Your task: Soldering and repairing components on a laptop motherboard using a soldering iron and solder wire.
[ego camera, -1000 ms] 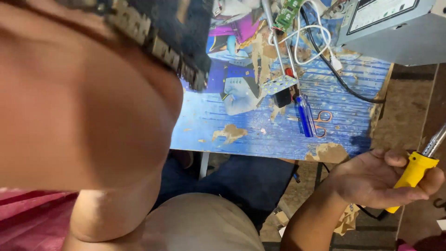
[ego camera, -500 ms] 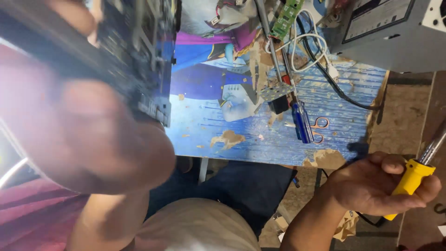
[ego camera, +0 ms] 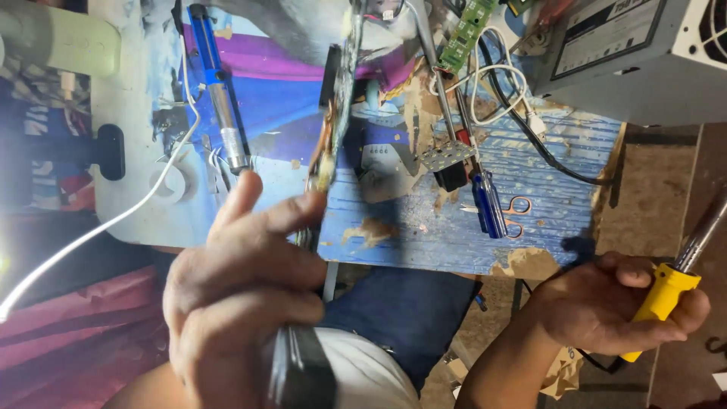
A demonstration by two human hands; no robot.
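Note:
My left hand is in the lower left, close to the camera, its fingers closed around a dark circuit board. The board is turned edge-on and reaches up over the worn blue table. My right hand is at the lower right, off the table's edge, palm up. It holds a soldering iron by its yellow handle, and the metal shaft points up and to the right.
On the table lie a blue-handled screwdriver, small scissors, a blue desoldering pump, a solder spool, a green board strip and tangled cables. A grey power supply box stands at the top right. A white cable runs left.
My left hand has drawn back from the camera and turned the circuit board from flat-on to edge-on, uncovering the table's left side. My right hand with the soldering iron has barely moved.

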